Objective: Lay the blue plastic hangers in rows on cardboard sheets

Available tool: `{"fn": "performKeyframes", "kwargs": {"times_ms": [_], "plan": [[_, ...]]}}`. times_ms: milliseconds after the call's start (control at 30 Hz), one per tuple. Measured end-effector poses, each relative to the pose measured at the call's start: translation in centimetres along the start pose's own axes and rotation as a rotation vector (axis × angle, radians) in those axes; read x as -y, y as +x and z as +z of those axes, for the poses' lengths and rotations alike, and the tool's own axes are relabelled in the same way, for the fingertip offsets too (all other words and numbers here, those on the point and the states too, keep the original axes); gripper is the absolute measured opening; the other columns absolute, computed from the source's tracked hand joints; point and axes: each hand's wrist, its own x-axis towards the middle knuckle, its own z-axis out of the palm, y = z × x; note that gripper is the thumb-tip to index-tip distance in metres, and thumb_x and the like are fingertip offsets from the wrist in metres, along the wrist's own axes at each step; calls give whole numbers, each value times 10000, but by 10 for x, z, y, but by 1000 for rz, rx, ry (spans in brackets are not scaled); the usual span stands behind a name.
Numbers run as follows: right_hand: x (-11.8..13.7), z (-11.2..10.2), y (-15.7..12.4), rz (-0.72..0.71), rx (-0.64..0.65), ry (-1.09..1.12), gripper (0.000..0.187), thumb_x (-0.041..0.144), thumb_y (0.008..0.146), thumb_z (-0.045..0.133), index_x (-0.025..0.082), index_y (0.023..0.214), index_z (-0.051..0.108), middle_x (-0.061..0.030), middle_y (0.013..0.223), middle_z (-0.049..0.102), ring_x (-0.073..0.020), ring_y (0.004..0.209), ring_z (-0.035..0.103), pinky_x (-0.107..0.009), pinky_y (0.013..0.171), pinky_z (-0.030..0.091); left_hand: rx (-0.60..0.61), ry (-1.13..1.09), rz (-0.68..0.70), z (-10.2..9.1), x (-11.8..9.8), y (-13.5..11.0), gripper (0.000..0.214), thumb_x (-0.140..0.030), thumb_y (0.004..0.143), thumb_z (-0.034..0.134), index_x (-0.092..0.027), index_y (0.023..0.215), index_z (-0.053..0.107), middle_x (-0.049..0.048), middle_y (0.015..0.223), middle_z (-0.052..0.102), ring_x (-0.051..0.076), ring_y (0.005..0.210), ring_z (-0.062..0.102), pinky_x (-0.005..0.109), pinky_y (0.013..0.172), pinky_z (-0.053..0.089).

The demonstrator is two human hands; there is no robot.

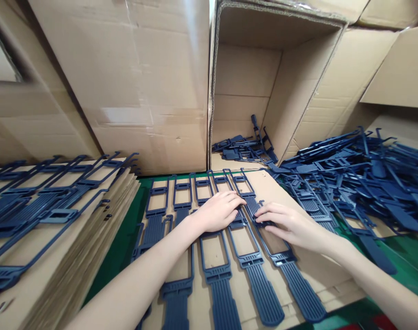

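Touching a navy-blue, ribbed plastic frame at five o'clock on flat tan cardboard with spread fingers of right hand; resting left hand, fingers bunched, toward six. Cannot tell of any clamping. Could skew neighbouring frames by snagging hooked ends.

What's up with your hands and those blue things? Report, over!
Left hand over the blue frames; right hand at the near row's rightmost one. Frames laid in rows on cardboard. Tangled pile alongside, right.
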Motion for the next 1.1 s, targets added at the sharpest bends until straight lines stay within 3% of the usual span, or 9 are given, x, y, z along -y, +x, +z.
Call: {"fn": "performKeyframes", "kwargs": {"times_ms": [333, 667, 767, 867, 967, 1100], "plan": [[-1, 1, 1, -21, -16, -54, 191, 223, 923, 503, 197, 1049, 644, -99, 1122, 614, -215, 1101, 547, -396, 973, 454, -21, -24, -14, 5, 3, -2, 373, -184, 927, 414, -170, 1297, 463, 108, 1306, 540, 222, 1249, 470, 395, 1091, 338], [-6, -3, 4, -86, -7, -30, 176, 220, 927, 495, 212, 1009, 650, -85, 1137, 613, -203, 1114, 547, -369, 963, 463, -3, 25, -5, 3, 1, -2, 335, -192, 929, 434, -150, 1240, 550, 109, 1275, 555, 223, 1230, 473, 382, 1083, 341], [-9, -17, 15, -148, -90, -33, 161, 212, 925, 498, 215, 971, 653, -70, 1052, 650, -189, 1037, 588, -343, 916, 483, -9, 23, -6, 4, 1, -2, 337, -187, 923, 443, -166, 1241, 553, 104, 1272, 556, 217, 1217, 484, 379, 1067, 357], [-15, -30, 33, -117, -236, -67, 165, 223, 927, 492, 220, 992, 643, -52, 977, 677, -182, 956, 615, -337, 873, 497, -11, 31, 4, 3, 0, -3, 326, -185, 921, 451, -161, 1225, 566, 108, 1267, 556, 221, 1213, 486, 382, 1067, 353], [-24, -36, 51, -93, -219, -133, 184, 276, 925, 489, 224, 996, 651, -46, 995, 684, -194, 963, 619, -344, 865, 500, -10, 21, 2, 0, -1, -3, 313, -218, 932, 459, -152, 1214, 577, 117, 1274, 551, 232, 1224, 479, 388, 1077, 338], [-40, -49, 72, -103, -203, -269, 241, 317, 928, 460, 206, 979, 667, -55, 999, 693, -194, 946, 629, -320, 846, 495, -41, -69, -13, -10, -5, -2, 368, -384, 981, 385, -172, 1205, 586, 108, 1294, 545, 219, 1257, 462, 362, 1088, 327]]}}
